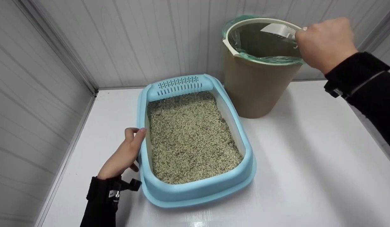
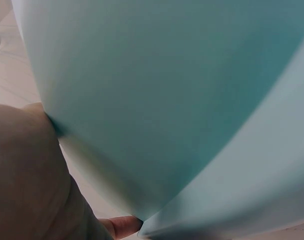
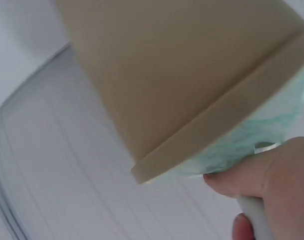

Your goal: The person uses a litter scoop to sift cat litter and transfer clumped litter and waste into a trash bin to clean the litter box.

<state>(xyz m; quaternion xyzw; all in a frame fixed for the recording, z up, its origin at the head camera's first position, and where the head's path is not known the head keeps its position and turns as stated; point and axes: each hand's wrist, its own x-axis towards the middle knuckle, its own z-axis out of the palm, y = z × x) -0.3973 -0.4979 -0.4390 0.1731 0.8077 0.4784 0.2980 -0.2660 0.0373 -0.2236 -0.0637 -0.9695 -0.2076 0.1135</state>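
Observation:
A light-blue litter box filled with greenish-tan pellet litter lies at the middle of the head view. My left hand grips its left side, thumb on the rim and other fingers against the outer wall; the left wrist view is mostly filled by the blue wall. At upper right, my right hand holds a whitish litter scoop by its handle, over the opening of a brown bin. Whether the scoop carries anything cannot be told. In the right wrist view, the grey handle shows between thumb and fingers.
A green plastic liner hangs over the bin's rim, held by a cream ring. The bin stands right beside the box's far right corner. Both rest on a white table, against grey panelled walls behind and to the left.

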